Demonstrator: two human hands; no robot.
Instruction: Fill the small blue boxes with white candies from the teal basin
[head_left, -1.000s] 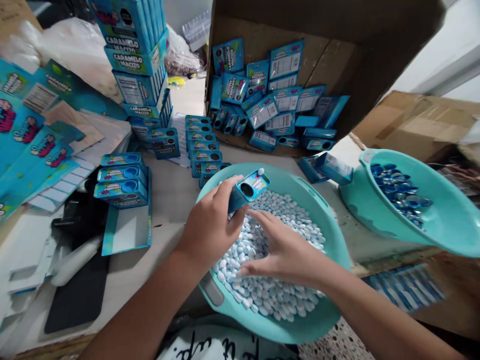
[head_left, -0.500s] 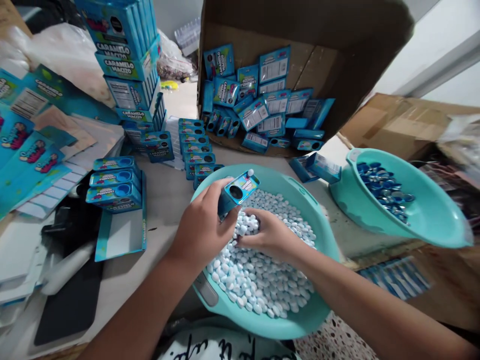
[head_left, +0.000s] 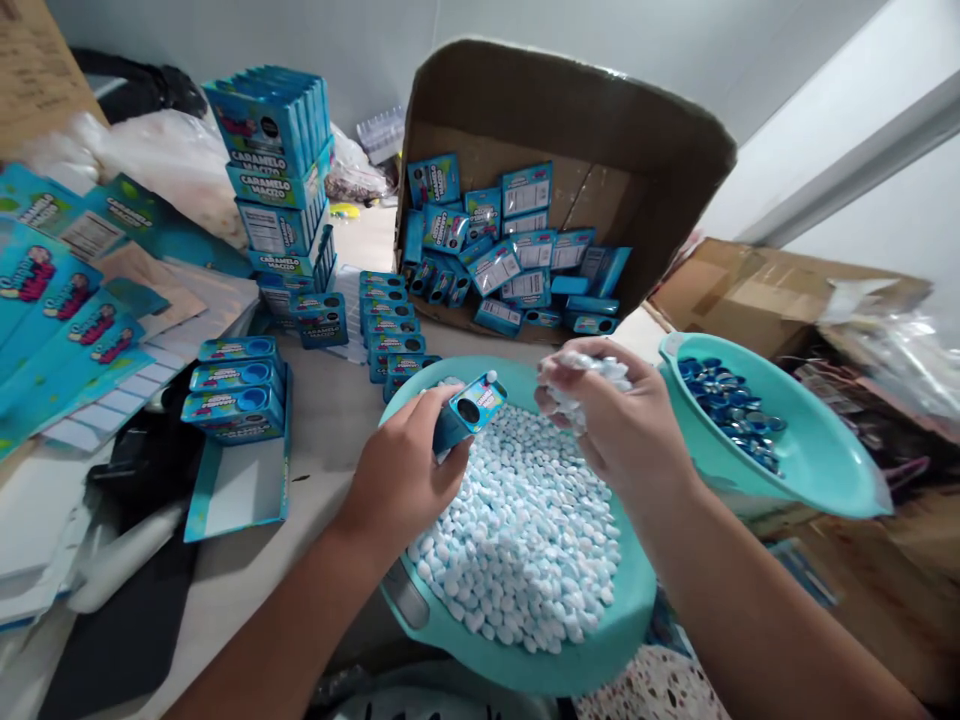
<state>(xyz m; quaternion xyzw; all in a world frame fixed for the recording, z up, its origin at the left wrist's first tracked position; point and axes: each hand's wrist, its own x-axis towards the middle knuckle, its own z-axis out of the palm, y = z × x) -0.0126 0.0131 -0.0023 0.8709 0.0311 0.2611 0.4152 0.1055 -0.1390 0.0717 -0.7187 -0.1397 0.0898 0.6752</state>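
My left hand [head_left: 405,465] is closed around a small blue candy box [head_left: 469,408], tilted, with a round dark hole in its top and one white candy on the top's far edge. A handful of white candies [head_left: 589,378] is cupped in my right hand [head_left: 622,415], raised above the right side of the bowl. Below both hands, the turquoise bowl [head_left: 630,640] holds a bed of loose pale candies [head_left: 517,540]. The box is over the bowl's left part, apart from my right hand.
A cardboard carton [head_left: 570,110] with many blue boxes stands behind the bowl. Right is a second turquoise bowl [head_left: 832,450] with shiny blue pieces. Left are stacked boxes [head_left: 277,180], a row of boxes [head_left: 394,335], an open tray [head_left: 240,495] with boxes, and flat printed cartons [head_left: 67,290].
My right hand has risen out of the candies, moving up and right with a handful. My left hand still holds the box at nearly the same place. The camera view has shifted.
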